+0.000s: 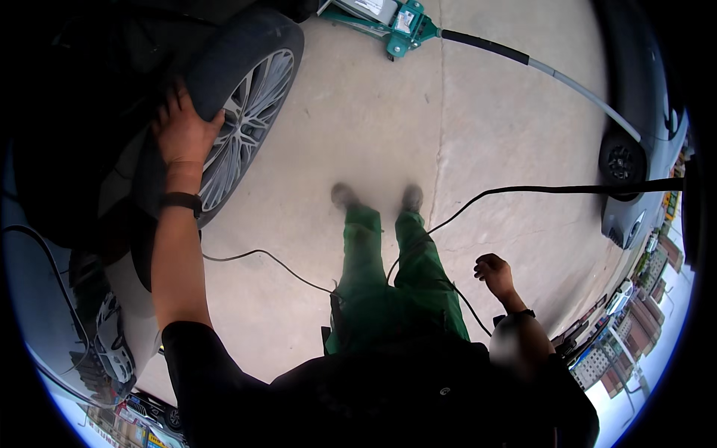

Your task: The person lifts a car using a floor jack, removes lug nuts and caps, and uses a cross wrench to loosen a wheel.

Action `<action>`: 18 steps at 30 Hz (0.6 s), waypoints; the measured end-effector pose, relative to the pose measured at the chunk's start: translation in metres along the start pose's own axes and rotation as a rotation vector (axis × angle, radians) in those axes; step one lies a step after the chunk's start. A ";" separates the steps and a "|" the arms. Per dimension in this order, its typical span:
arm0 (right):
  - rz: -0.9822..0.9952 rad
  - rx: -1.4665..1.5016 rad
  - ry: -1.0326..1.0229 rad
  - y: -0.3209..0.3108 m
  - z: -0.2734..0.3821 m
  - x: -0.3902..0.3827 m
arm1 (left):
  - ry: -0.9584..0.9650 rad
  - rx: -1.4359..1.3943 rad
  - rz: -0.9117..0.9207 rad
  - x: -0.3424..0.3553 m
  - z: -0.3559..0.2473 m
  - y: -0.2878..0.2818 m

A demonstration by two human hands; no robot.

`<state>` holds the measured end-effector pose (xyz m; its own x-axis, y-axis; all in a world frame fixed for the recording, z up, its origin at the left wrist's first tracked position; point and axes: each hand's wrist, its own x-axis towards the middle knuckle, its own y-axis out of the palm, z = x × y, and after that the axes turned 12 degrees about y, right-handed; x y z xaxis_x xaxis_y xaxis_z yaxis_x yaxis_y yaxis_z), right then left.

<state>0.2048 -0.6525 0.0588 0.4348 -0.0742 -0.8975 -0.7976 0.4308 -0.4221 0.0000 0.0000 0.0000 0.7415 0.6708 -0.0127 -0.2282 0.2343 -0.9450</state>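
Note:
My left hand [183, 131] rests flat on the black tyre of a car wheel [243, 112] with a silver multi-spoke rim, gripping the tread at the wheel's upper left. The wheel stands tilted against the dark car body [82, 149] on the left. My right hand [494, 272] hangs at my side with its fingers curled shut, close to a thin black hose [478, 198] that runs across the concrete; whether it grips the hose cannot be told. My legs in green trousers [388, 284] stand on the concrete floor.
A green floor jack [396, 26] with a long grey-and-black handle [567, 78] lies at the top. A grey car [635, 164] sits at the right edge. Black hoses trail across the concrete floor [358, 127]. Buildings show at the lower right rim.

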 end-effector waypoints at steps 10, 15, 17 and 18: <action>-0.149 -0.020 -0.047 -0.022 -0.067 -0.062 | -0.047 -0.260 0.064 -0.011 0.001 -0.026; -0.207 0.001 0.014 -0.051 -0.107 -0.079 | -0.056 -0.232 0.071 -0.021 0.001 -0.026; -0.231 0.016 0.024 -0.068 -0.128 -0.078 | -0.057 -0.208 0.097 -0.026 -0.003 -0.033; -0.236 0.032 0.028 -0.073 -0.136 -0.076 | -0.055 -0.218 0.103 -0.028 -0.007 -0.039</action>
<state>0.1730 -0.8006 0.1407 0.5956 -0.2004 -0.7779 -0.6616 0.4267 -0.6165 -0.0076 -0.0326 0.0349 0.6845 0.7220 -0.1008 -0.1551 0.0091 -0.9879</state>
